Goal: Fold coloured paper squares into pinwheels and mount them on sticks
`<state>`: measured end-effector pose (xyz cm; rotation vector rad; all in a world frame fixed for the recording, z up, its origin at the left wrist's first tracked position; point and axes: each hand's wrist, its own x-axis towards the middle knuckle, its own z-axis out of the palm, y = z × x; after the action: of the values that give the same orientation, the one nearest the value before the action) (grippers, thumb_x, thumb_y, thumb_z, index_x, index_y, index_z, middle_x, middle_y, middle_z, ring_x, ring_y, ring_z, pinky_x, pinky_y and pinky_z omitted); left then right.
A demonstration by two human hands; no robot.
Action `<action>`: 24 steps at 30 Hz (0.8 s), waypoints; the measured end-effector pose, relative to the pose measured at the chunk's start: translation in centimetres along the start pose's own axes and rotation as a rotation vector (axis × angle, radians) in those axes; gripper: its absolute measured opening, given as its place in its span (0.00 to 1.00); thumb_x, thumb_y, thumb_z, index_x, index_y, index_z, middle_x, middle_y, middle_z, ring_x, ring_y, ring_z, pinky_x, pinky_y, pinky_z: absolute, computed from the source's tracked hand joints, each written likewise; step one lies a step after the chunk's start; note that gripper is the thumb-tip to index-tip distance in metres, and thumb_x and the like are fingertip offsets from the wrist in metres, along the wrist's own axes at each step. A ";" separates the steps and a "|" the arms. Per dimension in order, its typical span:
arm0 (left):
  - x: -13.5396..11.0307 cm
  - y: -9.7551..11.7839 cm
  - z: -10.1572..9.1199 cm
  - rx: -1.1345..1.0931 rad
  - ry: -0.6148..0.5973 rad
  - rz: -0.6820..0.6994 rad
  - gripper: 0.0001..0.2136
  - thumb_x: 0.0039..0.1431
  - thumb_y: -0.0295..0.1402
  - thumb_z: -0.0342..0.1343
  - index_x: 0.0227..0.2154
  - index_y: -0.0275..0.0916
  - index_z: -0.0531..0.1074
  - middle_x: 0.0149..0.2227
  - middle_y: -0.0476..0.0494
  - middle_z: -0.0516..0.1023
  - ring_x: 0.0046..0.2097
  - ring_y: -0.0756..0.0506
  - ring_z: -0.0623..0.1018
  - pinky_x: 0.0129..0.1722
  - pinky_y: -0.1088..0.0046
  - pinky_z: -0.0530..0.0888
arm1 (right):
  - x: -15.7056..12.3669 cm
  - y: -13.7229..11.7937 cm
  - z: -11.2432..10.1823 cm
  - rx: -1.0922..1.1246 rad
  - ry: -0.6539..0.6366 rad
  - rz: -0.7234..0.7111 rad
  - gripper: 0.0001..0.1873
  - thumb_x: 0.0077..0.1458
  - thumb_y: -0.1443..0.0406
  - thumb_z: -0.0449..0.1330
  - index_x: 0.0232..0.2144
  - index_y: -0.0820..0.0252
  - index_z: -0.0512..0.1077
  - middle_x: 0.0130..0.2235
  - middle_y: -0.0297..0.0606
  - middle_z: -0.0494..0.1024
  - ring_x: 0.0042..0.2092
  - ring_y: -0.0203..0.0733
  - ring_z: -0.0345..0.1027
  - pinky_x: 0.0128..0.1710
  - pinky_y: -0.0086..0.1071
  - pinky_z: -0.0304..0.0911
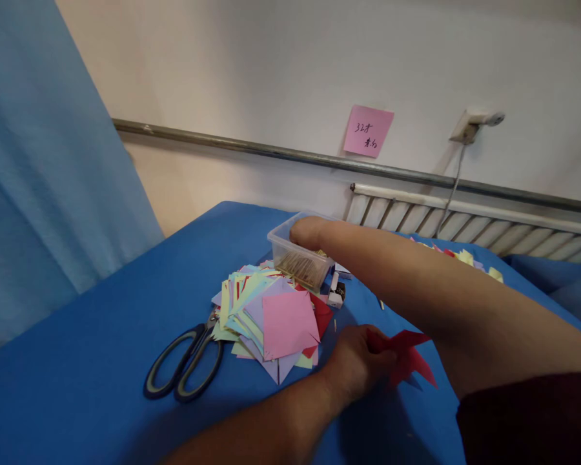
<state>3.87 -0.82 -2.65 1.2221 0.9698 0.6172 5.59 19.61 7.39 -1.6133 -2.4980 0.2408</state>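
My left hand [356, 361] is closed on a red paper pinwheel [407, 358], pinching it low over the blue cloth. Its pointed blades stick out to the right of my fingers. My right hand [308, 232] reaches across into a clear plastic box [277, 248] that holds many thin wooden sticks [297, 266]. The fingers of this hand are hidden, so their grip does not show. Just in front of the box lies a loose stack of coloured paper squares, with a pink square [290, 323] on top and cuts at its corners.
Scissors [188, 361] with dark handles lie left of the stack, blades partly under paper. A small box [337, 292] stands beside the plastic box. Folded paper pieces [465, 257] lie at the far right. Behind the blue-covered table [126, 303] are a wall pipe [271, 152] and radiator [407, 210].
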 end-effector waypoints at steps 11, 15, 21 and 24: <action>2.0 -0.8 -0.5 -0.260 0.152 0.147 0.09 0.39 0.34 0.64 0.23 0.36 0.72 0.20 0.50 0.73 0.24 0.51 0.69 0.25 0.75 0.64 | -17.9 0.1 -6.1 0.605 0.868 -0.055 0.12 0.60 0.59 0.54 0.40 0.58 0.74 0.31 0.34 0.77 0.35 0.36 0.71 0.37 0.30 0.64; 2.5 -0.4 -0.8 -0.300 0.187 0.189 0.11 0.39 0.37 0.65 0.21 0.35 0.71 0.19 0.50 0.72 0.23 0.51 0.70 0.24 0.75 0.65 | -25.3 -0.7 0.2 1.188 0.796 0.241 0.12 0.52 0.57 0.62 0.37 0.57 0.72 0.26 0.31 0.77 0.24 0.32 0.67 0.25 0.26 0.61; 2.7 0.2 -1.3 -0.313 0.219 0.247 0.10 0.41 0.36 0.65 0.21 0.35 0.71 0.20 0.49 0.73 0.23 0.51 0.72 0.26 0.75 0.68 | -26.7 1.1 8.0 1.501 0.596 0.505 0.18 0.42 0.53 0.68 0.27 0.61 0.71 0.24 0.35 0.78 0.22 0.32 0.67 0.19 0.23 0.56; 2.8 0.3 -1.4 -0.292 0.249 0.256 0.10 0.40 0.34 0.65 0.23 0.34 0.72 0.21 0.48 0.75 0.23 0.50 0.73 0.25 0.74 0.68 | -26.4 2.3 8.7 1.517 0.568 0.474 0.18 0.40 0.55 0.69 0.29 0.61 0.72 0.26 0.35 0.78 0.25 0.33 0.69 0.21 0.23 0.58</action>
<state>4.04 2.30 -3.18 1.0302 0.8953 1.0950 16.39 -3.95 -2.82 -1.1569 -0.8498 1.1443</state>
